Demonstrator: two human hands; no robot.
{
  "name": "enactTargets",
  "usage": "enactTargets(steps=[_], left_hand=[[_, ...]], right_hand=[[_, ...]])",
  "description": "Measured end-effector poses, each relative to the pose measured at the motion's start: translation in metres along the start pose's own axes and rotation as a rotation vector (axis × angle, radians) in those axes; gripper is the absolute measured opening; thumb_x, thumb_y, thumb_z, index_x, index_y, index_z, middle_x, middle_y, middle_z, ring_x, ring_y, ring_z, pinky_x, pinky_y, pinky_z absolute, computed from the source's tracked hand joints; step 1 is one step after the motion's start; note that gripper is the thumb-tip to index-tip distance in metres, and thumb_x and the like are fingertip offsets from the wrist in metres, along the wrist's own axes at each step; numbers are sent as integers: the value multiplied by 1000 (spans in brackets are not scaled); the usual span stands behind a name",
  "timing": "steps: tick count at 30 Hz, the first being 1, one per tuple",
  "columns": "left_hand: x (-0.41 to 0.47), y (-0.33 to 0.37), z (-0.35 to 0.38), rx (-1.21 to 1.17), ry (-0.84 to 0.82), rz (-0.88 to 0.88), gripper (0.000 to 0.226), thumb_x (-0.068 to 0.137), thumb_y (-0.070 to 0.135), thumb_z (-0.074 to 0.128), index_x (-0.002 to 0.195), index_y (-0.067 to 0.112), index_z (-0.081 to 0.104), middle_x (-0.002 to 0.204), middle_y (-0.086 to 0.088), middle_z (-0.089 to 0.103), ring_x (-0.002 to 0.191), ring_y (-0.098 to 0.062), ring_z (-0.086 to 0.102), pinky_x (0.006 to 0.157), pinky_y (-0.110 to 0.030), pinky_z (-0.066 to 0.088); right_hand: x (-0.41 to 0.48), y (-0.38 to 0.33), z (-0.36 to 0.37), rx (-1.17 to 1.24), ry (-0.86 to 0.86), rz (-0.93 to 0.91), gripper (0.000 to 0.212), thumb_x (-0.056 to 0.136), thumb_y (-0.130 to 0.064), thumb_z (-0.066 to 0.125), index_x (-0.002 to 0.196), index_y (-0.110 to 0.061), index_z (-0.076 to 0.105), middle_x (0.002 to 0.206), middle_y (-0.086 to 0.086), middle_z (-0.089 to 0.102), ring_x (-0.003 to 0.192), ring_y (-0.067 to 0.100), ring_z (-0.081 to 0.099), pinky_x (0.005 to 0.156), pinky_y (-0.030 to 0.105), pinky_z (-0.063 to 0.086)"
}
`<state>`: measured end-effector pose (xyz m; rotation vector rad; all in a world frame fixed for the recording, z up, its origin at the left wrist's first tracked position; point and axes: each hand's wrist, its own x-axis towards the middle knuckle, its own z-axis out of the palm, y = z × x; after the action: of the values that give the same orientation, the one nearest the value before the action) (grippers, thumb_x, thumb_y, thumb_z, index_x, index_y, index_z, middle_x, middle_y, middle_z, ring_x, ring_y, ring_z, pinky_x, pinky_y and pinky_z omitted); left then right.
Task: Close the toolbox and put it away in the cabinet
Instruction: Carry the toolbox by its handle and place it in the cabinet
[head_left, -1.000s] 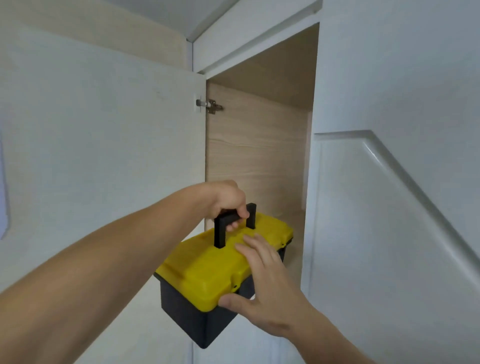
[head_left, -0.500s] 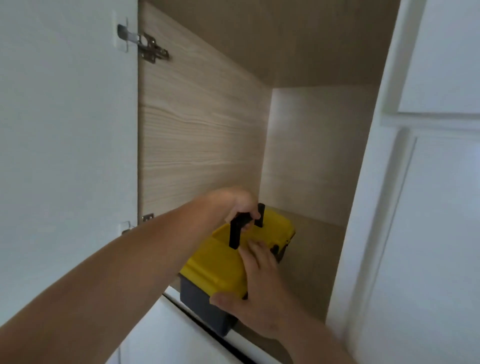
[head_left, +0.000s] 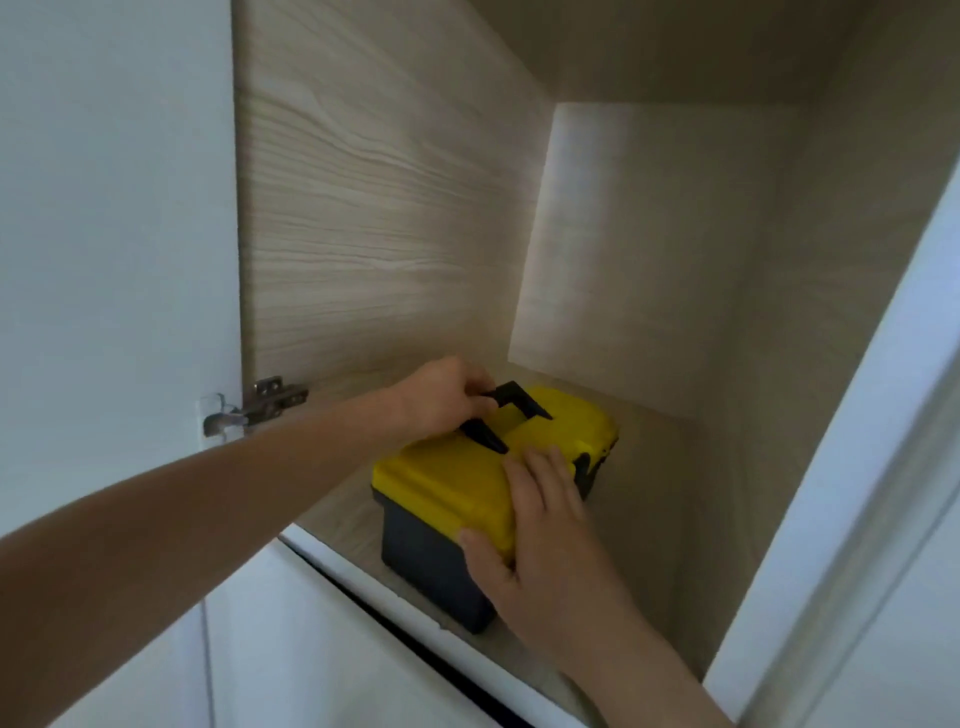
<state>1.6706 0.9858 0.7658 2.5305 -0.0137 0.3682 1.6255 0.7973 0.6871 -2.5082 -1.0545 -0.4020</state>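
The toolbox (head_left: 441, 483), yellow lid shut over a dark grey body, rests on the wooden floor of the open cabinet (head_left: 374, 208), near its front edge. My left hand (head_left: 441, 397) is closed around the black handle (head_left: 519, 405) on top of the lid. My right hand (head_left: 535, 535) lies flat on the lid's near right corner, thumb hooked under the lid's edge and fingers spread over the top.
The white cabinet door (head_left: 114, 234) stands open at the left, with a metal hinge (head_left: 260, 408) at its lower edge. A white frame (head_left: 857, 441) borders the opening on the right. Bare cabinet floor lies behind and to the right of the toolbox.
The toolbox went from hanging in the air in front of the opening to resting inside on the cabinet floor. Both hands stayed on it, and the view moved closer.
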Motion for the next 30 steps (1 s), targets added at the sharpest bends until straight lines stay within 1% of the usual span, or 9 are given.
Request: enactTargets(steps=[3,6,7,12,15,18,20,25,30], left_hand=[[-42,-27,0,-82,-18,89,29,94,31,55,119,21,66,129,2,63,116,-13,55,95,-25,42],[-89,-48,3,-102,-51,209,48,89,54,50,133,34,53,148,14,42,131,-1,40,100,-15,35],[-101,-51,7,-51,-42,263,55,88,58,48,138,36,45,152,16,34,135,1,34,104,-16,33],[-107,-53,22,98,94,430,59,92,41,50,146,22,34,155,4,29,138,-10,30,111,-23,29],[-89,-54,27,134,91,441,58,92,36,52,145,15,36,155,-5,32,138,-18,33,111,-29,31],[-65,-52,31,168,60,447,58,93,31,55,144,13,36,155,-9,31,138,-22,34,106,-25,33],[-48,-50,32,191,21,435,59,93,30,55,146,12,33,156,-10,29,139,-23,32,107,-25,31],[-8,-40,42,229,-30,358,62,94,30,55,148,10,29,158,-12,24,142,-26,28,111,-23,19],[15,-31,57,261,-29,306,63,95,33,52,148,8,29,159,-15,21,144,-28,24,115,-29,17]], right_hand=[[-8,-12,-3,-107,-15,-32,84,85,-66,3,149,-13,16,160,7,10,146,27,-7,119,45,13],[-14,-27,-3,-284,161,-126,63,95,-43,21,130,0,49,135,21,54,130,41,42,101,54,44],[-15,-31,0,-317,226,-162,56,94,-37,27,126,1,53,127,21,60,124,42,48,96,55,48],[-9,-28,8,-295,340,-242,38,93,-17,49,122,7,55,120,24,64,117,43,52,97,55,46],[-1,-19,5,-292,256,-160,49,80,-10,74,122,10,56,122,26,63,117,46,55,95,53,46],[14,-14,1,-317,83,-68,58,95,-13,55,145,1,29,151,20,35,140,39,24,115,45,20],[28,-10,2,-338,46,33,60,98,-14,43,150,-4,15,158,15,20,144,36,11,118,42,12],[59,-5,2,-409,2,233,53,96,-10,44,144,1,24,151,20,29,136,38,25,111,45,29],[78,13,5,-401,18,326,48,96,-7,42,141,-1,29,149,19,34,138,37,26,109,45,31]])
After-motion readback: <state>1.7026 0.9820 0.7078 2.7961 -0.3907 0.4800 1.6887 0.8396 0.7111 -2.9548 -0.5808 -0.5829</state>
